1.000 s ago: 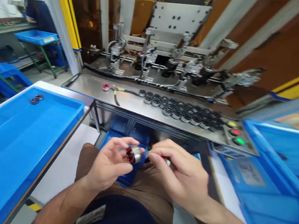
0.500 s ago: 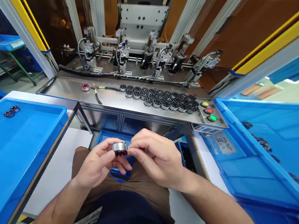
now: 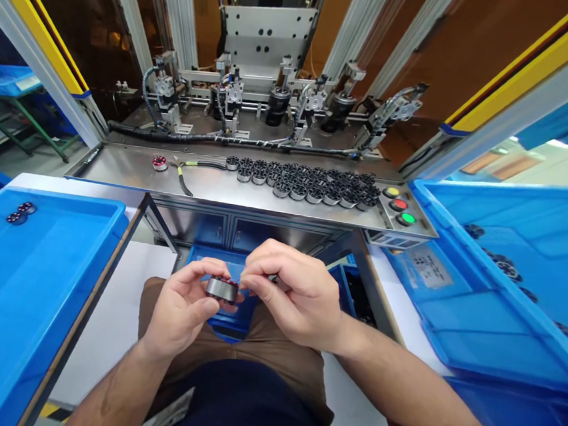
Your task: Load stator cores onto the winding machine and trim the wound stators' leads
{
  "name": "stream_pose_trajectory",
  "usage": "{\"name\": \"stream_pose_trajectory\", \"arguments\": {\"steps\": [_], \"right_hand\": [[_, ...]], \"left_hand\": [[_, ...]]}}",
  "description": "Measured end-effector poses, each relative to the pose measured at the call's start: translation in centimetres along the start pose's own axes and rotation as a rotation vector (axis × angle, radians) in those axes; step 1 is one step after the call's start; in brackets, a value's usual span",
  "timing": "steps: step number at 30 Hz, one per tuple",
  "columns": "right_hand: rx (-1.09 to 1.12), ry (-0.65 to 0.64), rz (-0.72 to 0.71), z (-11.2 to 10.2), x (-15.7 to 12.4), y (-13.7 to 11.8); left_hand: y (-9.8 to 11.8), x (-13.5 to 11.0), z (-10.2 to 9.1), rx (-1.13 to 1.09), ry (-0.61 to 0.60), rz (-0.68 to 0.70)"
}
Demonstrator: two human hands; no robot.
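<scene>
Between the thumb and fingers of my left hand (image 3: 182, 307) is a round motor rotor (image 3: 222, 289), with a silver-grey metal band and black and red faces. My right hand (image 3: 293, 294) is pinched closed just to the right of the rotor, its fingertips close to the rim. Something small and dark shows in the curl of its fingers, too little to name. On the steel ledge lie several similar black and silver rotors (image 3: 311, 183) in packed rows. A single red-topped rotor (image 3: 159, 163) stands at the ledge's left, beside pliers (image 3: 187, 170) with yellow and black handles.
A machine with several clamp stations (image 3: 279, 105) stands behind the ledge. Yellow, red and green buttons (image 3: 400, 205) are at its right end. A blue tray (image 3: 56, 285) with two rotors lies left; a blue bin (image 3: 509, 221) with several dark parts stands right. Another bin (image 3: 344, 289) sits below.
My left hand has tilted the rotor, so its red upper edge now shows. My right hand has shifted slightly left and up, still pinched near the rim. The camera view has moved a little.
</scene>
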State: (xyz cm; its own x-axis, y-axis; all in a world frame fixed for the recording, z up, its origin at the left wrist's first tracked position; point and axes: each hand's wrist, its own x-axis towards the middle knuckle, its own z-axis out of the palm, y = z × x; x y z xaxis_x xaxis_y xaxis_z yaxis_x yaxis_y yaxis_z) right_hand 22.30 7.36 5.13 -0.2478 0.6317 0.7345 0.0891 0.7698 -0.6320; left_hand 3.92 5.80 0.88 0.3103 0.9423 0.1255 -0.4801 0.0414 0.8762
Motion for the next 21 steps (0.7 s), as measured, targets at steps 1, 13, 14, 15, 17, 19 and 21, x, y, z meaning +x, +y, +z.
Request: {"name": "stream_pose_trajectory", "arguments": {"steps": [1,13,14,15,17,19,21], "right_hand": [[-0.007,0.009,0.009,0.1,0.0,-0.1],[0.844,0.148,0.944,4.4,-2.9,-0.4],[0.905,0.162,0.968,4.7,-3.1,-0.3],[0.951,0.169,0.986,5.0,-3.3,-0.1],[1.020,0.176,1.012,5.2,-3.5,0.1],[1.109,0.176,1.030,5.3,-3.6,0.2],[1.217,0.155,1.032,5.4,-3.6,0.4]], "left_hand": [[0.0,0.0,-0.1,0.001,-0.007,0.011],[0.1,1.4,-1.3,0.040,0.044,0.176],[0.2,1.4,-1.2,0.041,0.042,0.173],[0.3,1.4,-1.2,0.042,0.042,0.170],[0.3,1.4,-1.3,0.044,0.039,0.167],[0.4,1.3,-1.5,0.043,0.025,0.170],[0.4,1.2,-1.7,0.068,-0.007,0.181]]}}
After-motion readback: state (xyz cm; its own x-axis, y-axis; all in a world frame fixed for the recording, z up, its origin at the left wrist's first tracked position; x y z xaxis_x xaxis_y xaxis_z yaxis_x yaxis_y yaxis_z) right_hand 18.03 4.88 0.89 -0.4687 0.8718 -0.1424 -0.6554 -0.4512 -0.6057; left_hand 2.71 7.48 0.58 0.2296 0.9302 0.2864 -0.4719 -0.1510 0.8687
